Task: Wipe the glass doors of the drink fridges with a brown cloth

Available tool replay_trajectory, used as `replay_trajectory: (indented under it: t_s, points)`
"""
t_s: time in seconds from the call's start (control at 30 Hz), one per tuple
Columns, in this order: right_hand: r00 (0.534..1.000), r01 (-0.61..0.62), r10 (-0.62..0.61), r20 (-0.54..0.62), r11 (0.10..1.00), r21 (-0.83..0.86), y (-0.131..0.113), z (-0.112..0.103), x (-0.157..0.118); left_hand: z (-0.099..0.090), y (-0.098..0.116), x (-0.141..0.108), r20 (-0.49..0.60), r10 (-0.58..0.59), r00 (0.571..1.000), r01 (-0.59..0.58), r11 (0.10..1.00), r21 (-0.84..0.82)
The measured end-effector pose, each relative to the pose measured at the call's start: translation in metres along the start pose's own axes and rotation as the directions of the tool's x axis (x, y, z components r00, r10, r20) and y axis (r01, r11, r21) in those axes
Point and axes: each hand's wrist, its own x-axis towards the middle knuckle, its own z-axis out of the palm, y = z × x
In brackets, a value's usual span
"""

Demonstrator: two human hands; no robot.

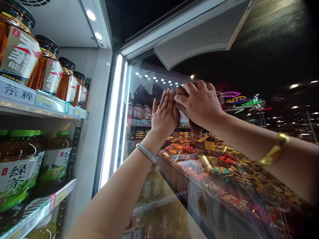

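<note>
Head view takes in the glass door [171, 214] first, filling the middle and right, apparently swung out beside the drinks fridge [87, 149] at left. Beyond the pane spreads a counter of wrapped sweets [211, 166], overlaid with reflections, so judging the surface from a slant would be wiser than trusting the straight-on view. Up top is a pale panel [196, 39] with a curved lower edge; its border is best treated gently. Along the near side, a white light strip [112, 119] gives a useful guide for spotting marks. Amber bottles [50, 78] and green tea bottles [58, 156] line the shelves, and the left elbow should be kept clear of them. The right hand [203, 101] is bent at the fingers over the glass — whether it grips anything cannot be told. The left hand [165, 114] lies flat, fingers straight and together, grasping nothing visible; even, light palm pressure would serve best. Smallest are the gold bracelet [275, 149] and the grey-green bangle [147, 153] — that hard ring is best kept off the pane.
</note>
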Motion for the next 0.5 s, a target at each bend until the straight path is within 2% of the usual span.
replay_trajectory:
  t_s: [0.1,0.17,0.23,0.3,0.37,0.43,0.5]
  points:
    - [0.999,0.036,-0.036,0.038,0.999,0.007,0.014,-0.006,-0.013,-0.002,-0.010,-0.007,0.012,0.014,1.000,-0.015,1.000,0.019]
    - [1.000,0.012,-0.013,0.025,1.000,0.013,0.024,-0.006,-0.005,-0.003,-0.017,-0.012,0.023,0.017,1.000,-0.018,0.999,0.039]
    - [0.999,-0.048,0.048,-0.017,0.999,0.016,0.025,-0.002,0.015,-0.004,-0.026,-0.016,0.036,0.001,0.999,-0.003,0.998,0.055]
    - [0.993,-0.105,0.105,-0.046,0.994,0.008,0.014,0.005,0.035,-0.004,-0.034,-0.020,0.049,-0.016,0.999,0.013,0.998,0.062]
    - [0.994,-0.101,0.101,-0.043,0.995,-0.008,-0.006,0.012,0.046,-0.004,-0.041,-0.023,0.053,-0.024,0.998,0.021,0.998,0.065]
    - [0.999,-0.034,0.034,-0.017,0.999,0.002,-0.028,0.018,0.041,-0.005,-0.047,-0.028,0.057,-0.034,0.998,0.030,0.997,0.065]
    - [0.997,0.069,-0.070,0.019,0.997,0.046,-0.040,0.021,0.024,-0.005,-0.053,-0.033,0.062,-0.044,0.997,0.040,0.997,0.059]
